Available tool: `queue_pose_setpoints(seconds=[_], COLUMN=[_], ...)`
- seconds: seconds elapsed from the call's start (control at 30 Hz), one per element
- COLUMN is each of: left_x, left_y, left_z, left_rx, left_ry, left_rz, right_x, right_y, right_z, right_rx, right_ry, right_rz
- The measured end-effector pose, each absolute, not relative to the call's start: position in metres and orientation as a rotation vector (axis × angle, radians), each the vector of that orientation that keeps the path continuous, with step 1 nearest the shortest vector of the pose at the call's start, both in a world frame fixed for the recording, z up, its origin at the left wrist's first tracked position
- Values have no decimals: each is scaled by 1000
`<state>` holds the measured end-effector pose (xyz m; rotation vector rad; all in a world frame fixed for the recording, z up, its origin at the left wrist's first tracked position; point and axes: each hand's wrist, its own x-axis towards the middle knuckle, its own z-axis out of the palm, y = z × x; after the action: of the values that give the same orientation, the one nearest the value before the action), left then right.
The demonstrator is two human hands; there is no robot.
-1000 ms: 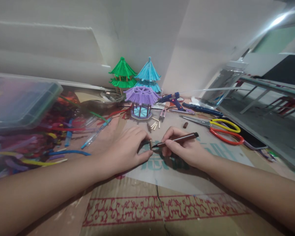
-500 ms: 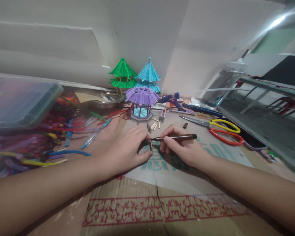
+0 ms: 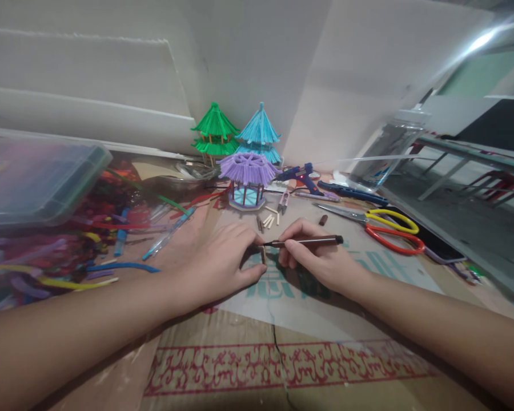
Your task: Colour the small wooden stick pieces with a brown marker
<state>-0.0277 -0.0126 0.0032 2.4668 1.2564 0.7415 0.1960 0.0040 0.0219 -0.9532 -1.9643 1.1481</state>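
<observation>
A short wooden stick (image 3: 263,255) stands between the thumb and forefinger of my left hand (image 3: 231,251), which pinches it by its ends. Part of its side looks dark brown. My right hand (image 3: 310,251) grips a brown marker pen (image 3: 314,241) like a pencil, its dark tip at the upper end of the stick. Beyond my hands lie several pale short sticks (image 3: 269,220) and a few dark brown ones (image 3: 260,223). The brown pen cap (image 3: 323,220) rests behind my right hand. Farther back stands a small pavilion (image 3: 248,171) with a purple roof.
Behind are a green pavilion (image 3: 215,131) and a blue pavilion (image 3: 259,128). To the right lie a glue gun (image 3: 302,176), thread snips (image 3: 284,201), scissors (image 3: 383,225), a phone (image 3: 437,242) and a clear jar (image 3: 372,151). Colourful pipe cleaners (image 3: 47,282) and a plastic box (image 3: 47,182) crowd the left.
The view has shifted very slightly. Both hands, the stick and the marker pen keep nearly the same place.
</observation>
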Motion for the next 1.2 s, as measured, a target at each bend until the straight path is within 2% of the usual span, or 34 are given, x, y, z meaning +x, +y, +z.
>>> queue_pose_setpoints(seconds=[0.5,0.8,1.2], left_x=[-32,-33,-31], left_y=[-20,-28,-28], left_z=[6,-3,3], left_rx=[2615,3087,3113], left_ry=[1268,1098,1094], left_rz=[684,592,503], right_x=[198,198,197], right_y=[6,8,7], right_z=[24,22,22], right_rx=[-1067,-1048,-1030], right_ry=[-1885,-1894,-1995], right_rz=[1115,1122,1118])
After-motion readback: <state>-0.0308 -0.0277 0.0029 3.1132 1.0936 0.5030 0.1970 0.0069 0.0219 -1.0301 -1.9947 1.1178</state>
